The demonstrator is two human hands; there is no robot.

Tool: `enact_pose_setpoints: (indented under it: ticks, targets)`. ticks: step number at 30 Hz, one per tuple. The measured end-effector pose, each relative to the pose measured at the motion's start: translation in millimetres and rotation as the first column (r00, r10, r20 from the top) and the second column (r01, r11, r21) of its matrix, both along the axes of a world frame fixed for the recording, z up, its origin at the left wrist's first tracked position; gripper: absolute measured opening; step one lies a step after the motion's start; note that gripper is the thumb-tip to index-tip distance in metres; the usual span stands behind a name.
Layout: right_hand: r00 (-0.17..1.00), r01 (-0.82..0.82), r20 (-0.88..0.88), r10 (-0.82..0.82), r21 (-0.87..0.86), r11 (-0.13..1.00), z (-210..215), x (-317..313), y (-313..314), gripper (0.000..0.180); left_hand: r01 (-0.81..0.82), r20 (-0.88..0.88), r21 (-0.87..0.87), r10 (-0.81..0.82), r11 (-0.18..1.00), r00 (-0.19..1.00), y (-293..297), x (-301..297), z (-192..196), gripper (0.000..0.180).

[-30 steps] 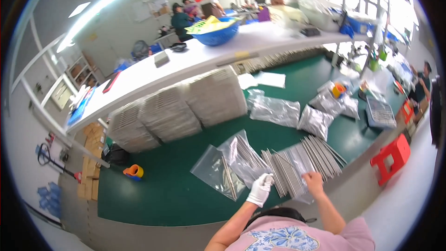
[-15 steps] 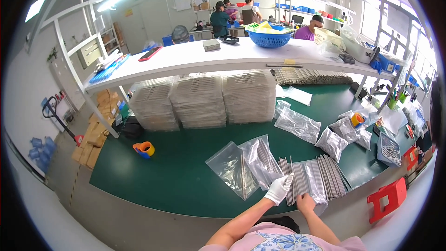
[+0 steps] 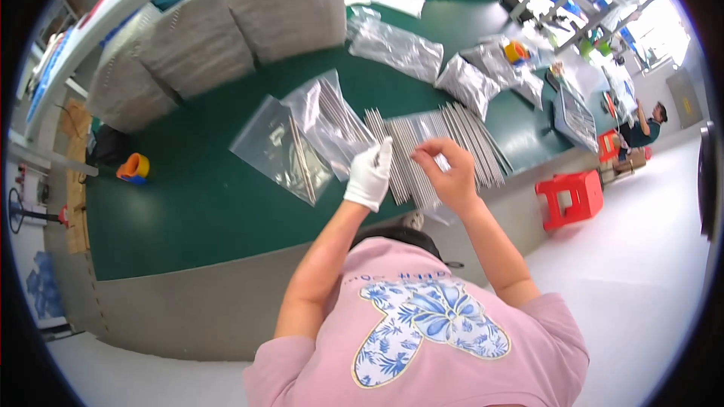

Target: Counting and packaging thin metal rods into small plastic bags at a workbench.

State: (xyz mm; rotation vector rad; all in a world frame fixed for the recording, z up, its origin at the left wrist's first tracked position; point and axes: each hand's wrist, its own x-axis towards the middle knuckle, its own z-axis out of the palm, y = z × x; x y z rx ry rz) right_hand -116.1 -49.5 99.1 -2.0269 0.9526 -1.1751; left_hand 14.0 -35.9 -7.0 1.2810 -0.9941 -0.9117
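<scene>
My left hand (image 3: 369,176), in a white glove, is closed at the left end of a row of thin grey metal rods (image 3: 471,143); what it grips, if anything, is hidden. Over the same row is my bare right hand (image 3: 452,175), its fingers bent toward the thumb in a pinch. Nothing I can name shows between those fingertips. Clear plastic film (image 3: 430,200) lies among the rods and hangs toward the table's front edge. Left of the glove are a clear bag with a few rods (image 3: 283,152) and another bag holding several rods (image 3: 320,109).
Tall stacks of plastic-wrapped packs (image 3: 290,11) stand at the back left of the green table (image 3: 204,211). Silvery bags (image 3: 467,84), a tape roll (image 3: 516,52) and a blue basket (image 3: 575,120) lie right. Another tape dispenser (image 3: 133,169) sits left. A red stool (image 3: 571,200) stands beside the table.
My view has tilted down and turned right. My right hand has lifted from the rods' near edge to above them; my left hand stays at the row's left end.
</scene>
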Motion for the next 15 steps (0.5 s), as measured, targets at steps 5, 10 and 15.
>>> enact_pose_setpoints:
  ticks: [5,10,15]
  targets:
    - [0.991,-0.078,-0.116,0.071,-0.059,0.995,-10,9,-3,0.009,0.091,-0.031,-0.025,-0.092,0.996,0.995,-1,-11,-13,0.021]
    - [0.988,-0.091,-0.135,0.071,-0.142,0.986,-13,10,-4,0.008,0.135,-0.065,0.003,-0.134,0.991,0.989,5,-8,-16,0.021]
    - [0.99,-0.095,-0.113,0.085,-0.084,0.992,-17,14,-7,0.008,0.145,-0.023,0.005,-0.145,0.989,0.989,8,-7,-6,0.02]
